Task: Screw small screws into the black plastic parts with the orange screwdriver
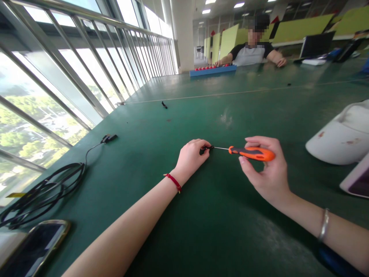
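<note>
My right hand (266,171) is closed around the handle of a small orange and grey screwdriver (252,152), held level above the green table (178,215). Its thin metal shaft points left. The tip meets a small black part (205,149), pinched in the fingers of my left hand (191,156), which rests on the table. A red string bracelet sits on my left wrist and a silver bangle on my right wrist.
A coiled black cable (43,192) lies at the left, a phone (34,246) at the bottom left. A white cap (340,134) and a tablet edge (357,179) are on the right. Another person (253,50) sits across by a blue tray (212,70). A railing (86,57) runs along the left.
</note>
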Motion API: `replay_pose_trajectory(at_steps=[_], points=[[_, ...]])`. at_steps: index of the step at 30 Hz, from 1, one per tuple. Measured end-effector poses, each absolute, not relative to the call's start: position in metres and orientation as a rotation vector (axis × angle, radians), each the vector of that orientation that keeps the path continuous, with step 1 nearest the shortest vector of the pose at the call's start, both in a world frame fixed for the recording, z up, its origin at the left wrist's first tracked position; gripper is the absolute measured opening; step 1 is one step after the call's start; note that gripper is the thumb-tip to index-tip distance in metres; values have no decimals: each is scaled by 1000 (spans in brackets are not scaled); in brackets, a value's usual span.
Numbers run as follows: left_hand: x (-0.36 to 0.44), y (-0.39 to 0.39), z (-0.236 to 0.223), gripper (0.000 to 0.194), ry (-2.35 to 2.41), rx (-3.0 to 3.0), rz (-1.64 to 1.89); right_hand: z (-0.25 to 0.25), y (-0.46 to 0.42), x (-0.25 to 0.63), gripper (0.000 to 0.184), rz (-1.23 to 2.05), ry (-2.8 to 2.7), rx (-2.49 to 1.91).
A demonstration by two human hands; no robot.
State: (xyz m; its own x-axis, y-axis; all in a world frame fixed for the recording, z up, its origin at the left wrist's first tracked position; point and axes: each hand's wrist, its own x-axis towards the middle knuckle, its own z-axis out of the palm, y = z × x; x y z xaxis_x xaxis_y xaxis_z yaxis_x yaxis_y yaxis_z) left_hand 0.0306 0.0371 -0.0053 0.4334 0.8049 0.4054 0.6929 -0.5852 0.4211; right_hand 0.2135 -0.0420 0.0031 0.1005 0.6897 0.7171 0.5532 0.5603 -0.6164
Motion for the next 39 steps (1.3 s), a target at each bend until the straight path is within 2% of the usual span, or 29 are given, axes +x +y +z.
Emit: replay_pose_trajectory(at_steps=[3,8,12,16,22,29,31,35,39], points=[[31,37,-5,19,1317,2491,864,3,-41,215,38,192,-1585,-1136],[30,37,-5,20,1316,2490,863,5,-47,212,10,201,-1694,-1200],[30,37,-5,20,1317,2488,863,4,-45,212,25,96,-1598,-1123],[30,37,-5,21,1314,2486,861,2,-40,214,43,187,-1562,-1043],[31,37,-4,20,1325,2463,862,3,-44,214,13,150,-1693,-1214],[31,37,-4,21,1317,2466,864,2,-41,214,41,175,-1546,-1046],[31,37,-3,21,1323,2461,862,3,-41,215,36,221,-1595,-1091],[31,37,-4,21,1326,2455,861,3,-44,215,13,190,-1664,-1212],[31,38,-5,21,1327,2468,866,2,-42,214,18,100,-1587,-1144]])
